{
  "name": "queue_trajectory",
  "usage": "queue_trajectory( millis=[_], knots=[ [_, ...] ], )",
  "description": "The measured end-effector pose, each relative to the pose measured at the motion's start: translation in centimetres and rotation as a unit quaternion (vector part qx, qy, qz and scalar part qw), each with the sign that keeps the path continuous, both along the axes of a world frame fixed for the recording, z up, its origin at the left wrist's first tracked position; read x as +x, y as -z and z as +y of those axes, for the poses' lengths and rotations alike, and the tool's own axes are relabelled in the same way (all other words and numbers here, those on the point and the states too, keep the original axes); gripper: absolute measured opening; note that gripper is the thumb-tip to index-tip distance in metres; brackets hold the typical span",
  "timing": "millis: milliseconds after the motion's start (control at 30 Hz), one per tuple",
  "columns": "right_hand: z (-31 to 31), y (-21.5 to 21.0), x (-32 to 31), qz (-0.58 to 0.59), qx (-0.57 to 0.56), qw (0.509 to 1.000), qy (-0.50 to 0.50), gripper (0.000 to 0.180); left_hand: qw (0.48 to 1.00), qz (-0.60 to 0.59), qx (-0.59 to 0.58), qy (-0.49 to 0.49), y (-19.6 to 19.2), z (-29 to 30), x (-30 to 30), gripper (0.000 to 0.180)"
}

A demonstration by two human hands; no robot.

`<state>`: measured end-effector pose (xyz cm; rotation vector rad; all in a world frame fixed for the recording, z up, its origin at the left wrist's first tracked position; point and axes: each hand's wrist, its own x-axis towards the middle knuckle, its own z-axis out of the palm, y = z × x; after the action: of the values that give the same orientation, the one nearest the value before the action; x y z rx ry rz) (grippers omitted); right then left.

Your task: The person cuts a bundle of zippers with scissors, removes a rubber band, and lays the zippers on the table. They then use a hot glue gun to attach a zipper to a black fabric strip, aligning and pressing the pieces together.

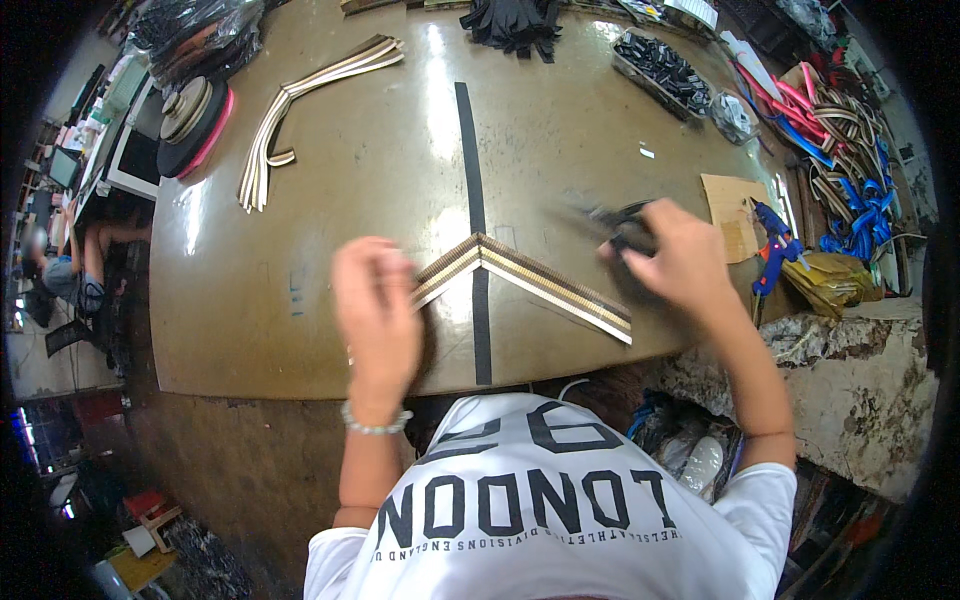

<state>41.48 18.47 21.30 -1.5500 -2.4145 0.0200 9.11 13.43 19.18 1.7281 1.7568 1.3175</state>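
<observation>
A brown, cream and white striped strap point(556, 291) lies on the table in a chevron, its peak crossing a long black strip point(468, 150). The black strip runs away from the near table edge. My left hand point(378, 305), smeared by motion, is over the chevron's left end; whether its fingers grip the strap cannot be made out. Above the table to the right of the chevron, my right hand point(685, 255) is closed round the black handles of a pair of scissors point(632, 230). Their blades point left and are blurred.
Folded striped straps point(266, 140) lie far left, near a stack of round rolls point(193, 130). Black strips point(513, 24) and a tray of black plastic pieces point(655, 75) stand at the back. On the right are cardboard point(725, 200), a blue glue gun point(772, 240) and tangled ribbons point(850, 190).
</observation>
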Motion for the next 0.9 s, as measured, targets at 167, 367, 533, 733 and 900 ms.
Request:
queue_trajectory(
  millis=[167, 367, 533, 733, 900],
  knots=[
    [-1.3, 0.5, 5.2, 0.116, -0.015, 0.968, 0.222, 0.028, 0.904, 0.258, -0.027, -0.340, -3.2, -0.6, -13.1, 0.030],
    [-6.8, 4.9, 12.1, 0.178, 0.396, 0.691, 0.577, 0.050, 0.842, 0.409, 0.099, -0.338, -1.9, -1.8, -12.9, 0.038],
    [-4.6, 6.5, 19.6, 0.183, 0.269, 0.804, 0.497, 0.072, 0.989, 0.111, -0.014, 0.093, 0.3, 0.3, 0.0, 0.018],
    [-3.4, 7.1, 19.7, 0.409, 0.177, 0.771, 0.455, 0.059, 0.984, 0.116, -0.037, 0.127, 1.9, 0.4, 2.1, 0.019],
    [-2.6, 9.4, 15.9, 0.371, 0.188, 0.810, 0.413, 0.051, 0.986, 0.088, -0.059, 0.131, 2.1, 0.5, 2.5, 0.020]
  ],
)
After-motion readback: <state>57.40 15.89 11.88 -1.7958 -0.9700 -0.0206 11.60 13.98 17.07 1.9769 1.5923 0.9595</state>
